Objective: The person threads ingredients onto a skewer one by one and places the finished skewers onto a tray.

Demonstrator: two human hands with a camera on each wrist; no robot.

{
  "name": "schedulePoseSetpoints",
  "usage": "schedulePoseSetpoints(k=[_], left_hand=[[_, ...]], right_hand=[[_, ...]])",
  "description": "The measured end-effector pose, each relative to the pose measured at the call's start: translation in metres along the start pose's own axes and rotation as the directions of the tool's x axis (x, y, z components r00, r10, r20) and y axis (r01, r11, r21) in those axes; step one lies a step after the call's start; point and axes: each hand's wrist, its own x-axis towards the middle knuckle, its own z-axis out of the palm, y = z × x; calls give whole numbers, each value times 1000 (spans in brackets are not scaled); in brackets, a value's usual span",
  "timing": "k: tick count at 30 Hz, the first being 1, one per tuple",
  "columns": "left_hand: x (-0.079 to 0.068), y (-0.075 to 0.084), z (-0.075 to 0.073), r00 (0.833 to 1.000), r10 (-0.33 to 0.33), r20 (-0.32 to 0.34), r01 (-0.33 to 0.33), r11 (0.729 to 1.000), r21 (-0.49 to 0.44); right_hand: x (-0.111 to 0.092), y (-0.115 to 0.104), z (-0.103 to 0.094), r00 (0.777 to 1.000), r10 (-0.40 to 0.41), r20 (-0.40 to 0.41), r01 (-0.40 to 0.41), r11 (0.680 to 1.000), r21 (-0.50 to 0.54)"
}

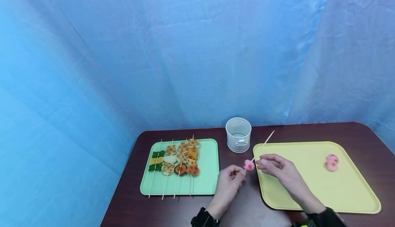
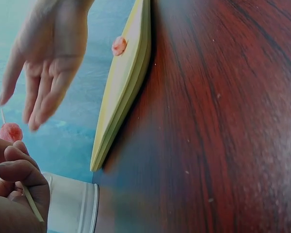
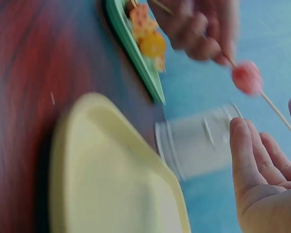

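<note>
My left hand (image 1: 227,185) grips a thin wooden skewer (image 1: 269,136) near its lower part, the stick slanting up and away to the right. A pink, roundish food piece (image 1: 248,165) is threaded on it just beyond the left fingertips. In the left wrist view the skewer's rear end (image 2: 33,204) pokes out below the curled fingers. My right hand (image 1: 285,174) is beside the skewer above the yellow tray's left edge. Its fingers (image 3: 254,150) are fairly straight, and the thumb stands apart from them, with the skewer passing across the gap in the right wrist view.
Two more pink pieces (image 1: 332,163) lie on the yellow tray (image 1: 308,189) at right. At left, a green tray (image 1: 209,172) carries several loaded skewers with lotus slices, greens and other pieces. A clear plastic cup (image 1: 238,134) stands between the trays, near the table's back edge.
</note>
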Motion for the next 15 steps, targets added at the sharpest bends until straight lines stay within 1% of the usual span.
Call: schedulePoseSetpoints(k=[5, 9, 12, 14, 15], left_hand=[[-1, -3, -5, 1000, 6, -14, -6, 1000, 1], [0, -5, -7, 1000, 7, -15, -6, 1000, 10], [1, -4, -7, 1000, 3, -8, -3, 1000, 14], [2, -3, -7, 1000, -2, -4, 2, 1000, 18], [2, -3, -6, 1000, -5, -4, 5, 1000, 21]], right_hand=[[-4, -6, -37, 999, -49, -17, 48, 997, -57], [-5, -8, -67, 996, -81, -45, 73, 986, -153], [-5, -8, -87, 994, -71, -79, 48, 964, -260], [-5, -8, -99, 992, -69, -103, 30, 941, -336], [-5, -9, -106, 991, -65, -116, 16, 923, -384]])
